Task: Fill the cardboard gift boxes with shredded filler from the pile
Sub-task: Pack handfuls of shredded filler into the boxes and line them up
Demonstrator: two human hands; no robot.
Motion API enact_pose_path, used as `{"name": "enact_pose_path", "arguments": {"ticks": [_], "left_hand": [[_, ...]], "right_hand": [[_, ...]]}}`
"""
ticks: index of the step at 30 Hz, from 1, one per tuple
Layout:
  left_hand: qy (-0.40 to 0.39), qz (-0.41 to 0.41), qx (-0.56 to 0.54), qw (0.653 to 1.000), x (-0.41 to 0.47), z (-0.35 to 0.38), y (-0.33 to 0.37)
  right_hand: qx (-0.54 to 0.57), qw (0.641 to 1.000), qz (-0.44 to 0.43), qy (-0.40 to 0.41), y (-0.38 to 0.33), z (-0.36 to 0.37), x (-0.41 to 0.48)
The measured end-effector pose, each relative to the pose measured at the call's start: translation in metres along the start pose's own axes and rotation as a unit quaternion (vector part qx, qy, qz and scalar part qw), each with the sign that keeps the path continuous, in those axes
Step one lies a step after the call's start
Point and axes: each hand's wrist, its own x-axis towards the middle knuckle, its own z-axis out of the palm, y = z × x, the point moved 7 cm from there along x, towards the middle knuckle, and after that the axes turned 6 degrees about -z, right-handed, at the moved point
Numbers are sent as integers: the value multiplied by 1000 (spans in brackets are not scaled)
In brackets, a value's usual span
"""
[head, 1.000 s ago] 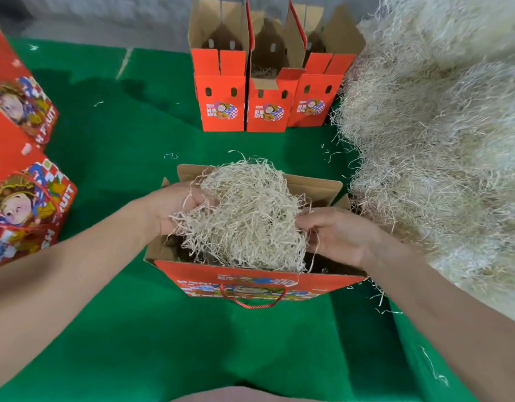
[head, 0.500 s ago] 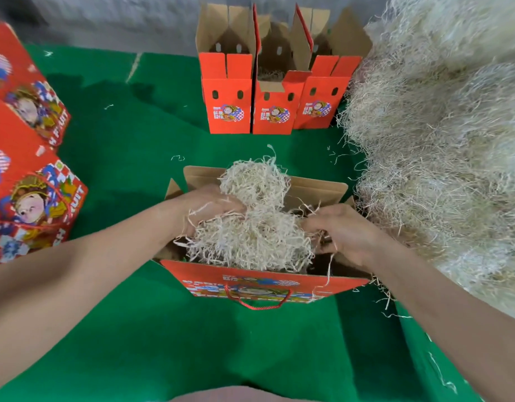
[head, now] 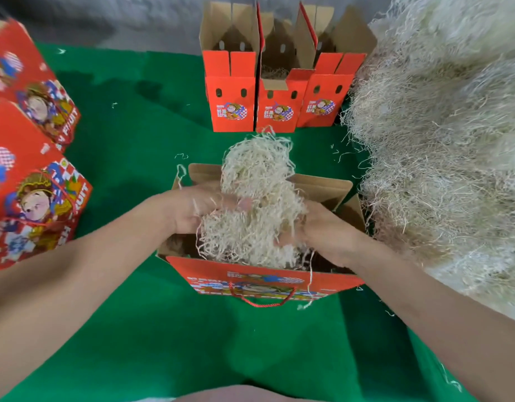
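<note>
Your left hand and right hand each have fingers curled into one clump of shredded filler, gripping it over the open gift box with its lower part inside the mouth. The pile lies just right of that box. Three open boxes stand behind it on the green tabletop.

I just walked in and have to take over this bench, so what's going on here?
A person is packing shredded filler into gift boxes. The left hand and right hand both hold a clump of it, partly inside the near box, with its top above the rim. The big pile lies to the right. Three boxes stand open at the back, and closed boxes sit at the left.
</note>
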Motion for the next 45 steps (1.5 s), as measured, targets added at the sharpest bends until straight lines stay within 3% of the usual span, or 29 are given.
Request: {"name": "enact_pose_path", "arguments": {"ticks": [2, 5, 11, 15, 18, 21, 23, 27, 31, 36, 40, 42, 45], "left_hand": [[-20, 3, 108, 994, 0, -3, -7], [61, 26, 199, 978, 0, -19, -8], [74, 35, 84, 993, -7, -44, -9], [0, 2, 127, 992, 0, -17, -10], [7, -40, 178, 983, 12, 6, -14], [58, 12, 171, 983, 25, 15, -10], [78, 32, 156, 984, 21, 5, -9], [70, -6, 138, 988, 5, -20, -21], [47, -11, 194, 980, 6, -20, -25], [2, -24, 314, 949, 9, -18, -29], [22, 7, 448, 894, 19, -3, -21], [-10, 2, 418, 908, 25, 10, -18], [-41, -55, 339, 938, 22, 10, -15]], "right_hand": [[59, 996, 1, 60, -1, -16, -2], [99, 990, 9, 99, -5, -38, -13], [55, 992, 43, 108, 1, -58, -32], [78, 992, 73, 69, 6, -44, -21], [88, 993, 71, 35, 4, -21, -8], [97, 993, 71, -20, -2, -5, -5], [117, 991, 72, 5, 2, -16, -10], [78, 987, 97, 102, 23, -49, -21], [25, 986, 118, 112, 29, -57, -23], [-6, 986, 122, 110, 28, -60, -23], [79, 993, 92, -9, 19, -34, -19], [53, 993, 104, -23, 21, -21, -12], [4, 992, 116, 57, 23, -21, 0]]}}
